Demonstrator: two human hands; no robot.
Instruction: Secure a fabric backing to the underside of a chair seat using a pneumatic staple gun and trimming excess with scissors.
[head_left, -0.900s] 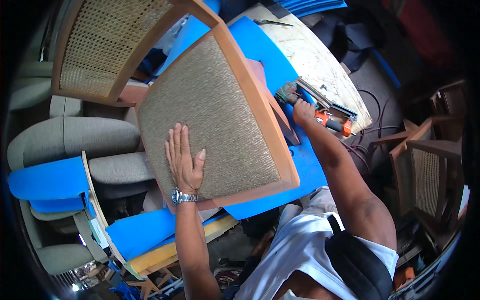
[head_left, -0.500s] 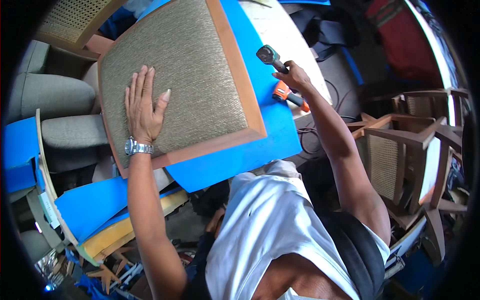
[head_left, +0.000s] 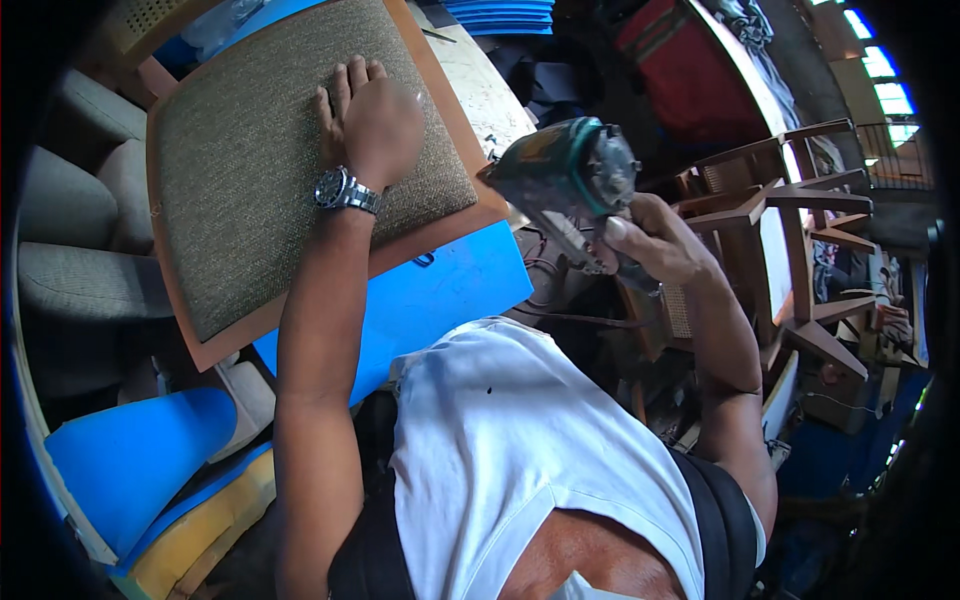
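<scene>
A woven brown upholstered panel [head_left: 250, 180] in a wooden frame [head_left: 488, 208] lies tilted across the work surface. My left hand [head_left: 372, 125] rests on the fabric near its right side, fingers stretched out; part of the hand is blurred. Below it a metal watch circles the wrist. In my right hand [head_left: 662, 240] is a green nail gun [head_left: 565, 168], my fingers wrapped round its grip. Its nose points left, at the frame's right edge. I cannot tell whether it touches the wood.
Under the panel is a blue sheet [head_left: 450, 285] on a pale tabletop [head_left: 470, 75]. Grey padded seats [head_left: 90, 280] crowd the left. Wooden chair frames [head_left: 790, 210] are piled at the right. A blue curved piece [head_left: 145, 455] lies lower left, and a hose [head_left: 570, 318] runs behind my right hand.
My right hand has drawn the nail gun nearer and brought its nose to the frame's right edge. My left hand has slid right across the fabric. The orange tool no longer shows.
</scene>
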